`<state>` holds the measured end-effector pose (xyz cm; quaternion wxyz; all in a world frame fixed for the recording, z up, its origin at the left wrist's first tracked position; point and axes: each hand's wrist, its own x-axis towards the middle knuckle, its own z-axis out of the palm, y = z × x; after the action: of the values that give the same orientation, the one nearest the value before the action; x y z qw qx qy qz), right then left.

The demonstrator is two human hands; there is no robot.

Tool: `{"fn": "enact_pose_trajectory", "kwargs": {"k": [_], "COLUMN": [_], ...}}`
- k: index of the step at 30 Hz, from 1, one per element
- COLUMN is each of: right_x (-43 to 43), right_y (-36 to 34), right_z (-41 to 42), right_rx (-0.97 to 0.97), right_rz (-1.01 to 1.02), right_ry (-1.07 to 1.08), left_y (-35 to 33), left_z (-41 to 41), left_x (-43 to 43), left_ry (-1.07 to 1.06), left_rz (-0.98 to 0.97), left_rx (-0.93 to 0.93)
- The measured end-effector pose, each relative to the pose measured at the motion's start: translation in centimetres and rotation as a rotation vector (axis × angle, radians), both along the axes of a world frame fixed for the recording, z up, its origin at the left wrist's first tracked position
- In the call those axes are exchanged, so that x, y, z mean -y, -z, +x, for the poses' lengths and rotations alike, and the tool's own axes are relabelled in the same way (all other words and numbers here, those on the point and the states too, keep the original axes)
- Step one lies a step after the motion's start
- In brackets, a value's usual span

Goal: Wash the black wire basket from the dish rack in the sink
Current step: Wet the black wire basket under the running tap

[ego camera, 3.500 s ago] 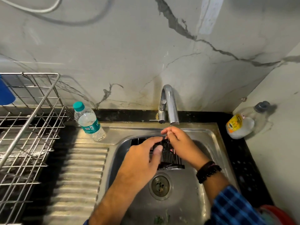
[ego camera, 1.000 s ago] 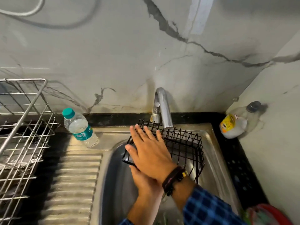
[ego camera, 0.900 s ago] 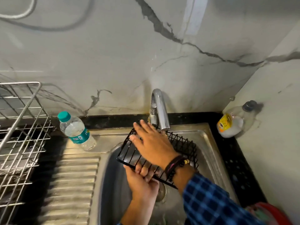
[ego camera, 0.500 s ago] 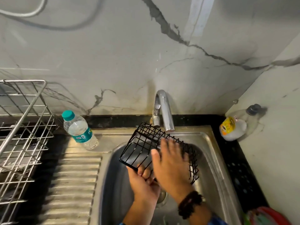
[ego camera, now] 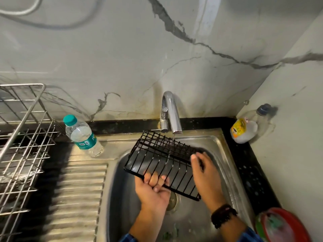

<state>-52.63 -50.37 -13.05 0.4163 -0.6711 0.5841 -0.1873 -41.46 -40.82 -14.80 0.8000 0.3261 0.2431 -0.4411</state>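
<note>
Now my right hand (ego camera: 206, 173) has slid off the middle of the black wire basket (ego camera: 157, 159), where it lay half a second ago, to the basket's right end. Its thumb lies on the wires, but the fingers are blurred and I cannot tell whether they grip. My left hand (ego camera: 153, 187) holds on as before, fingers curled round the near rim. The basket has swung flatter and hangs tilted over the sink (ego camera: 118, 198), directly below the tap (ego camera: 172, 112), whose thin stream strikes its far edge.

Left of the tap a water bottle (ego camera: 82, 137) with a teal cap stands on the sink ledge, part full of clear water. Further left is the steel dish rack (ego camera: 22, 137). Right of the tap, in the corner, a yellow-labelled bottle (ego camera: 243, 130) holds white liquid. The drain (ego camera: 173, 201) below the tap is half hidden by the basket and my left hand.
</note>
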Motion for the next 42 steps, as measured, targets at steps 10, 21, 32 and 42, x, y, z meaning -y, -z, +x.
{"fn": "enact_pose_trajectory", "kwargs": {"k": [10,21,32,42], "right_x": [-5.2,-2.5,2.9,2.5], "right_y": [-2.7,-3.5,-7.4,-5.4], "right_z": [2.6,5.5,7.3,3.2], "right_rx": [0.295,-0.340,0.132,0.102], "right_rz": [-0.243,-0.778,0.554,0.455], "right_ry": [0.138,-0.572,-0.411,-0.231], "left_y": [-2.6,-4.1,-2.8,-4.6], "left_z": [0.8,-1.7,-2.9,-0.7], "left_x": [0.5,-0.3,-1.1,-2.1], "left_ry": [-0.193,0.007,0.516,1.178], "left_rz": [-0.104,-0.090,0.355,0.860], "left_rx": [-0.068,0.001,0.520,1.826]}}
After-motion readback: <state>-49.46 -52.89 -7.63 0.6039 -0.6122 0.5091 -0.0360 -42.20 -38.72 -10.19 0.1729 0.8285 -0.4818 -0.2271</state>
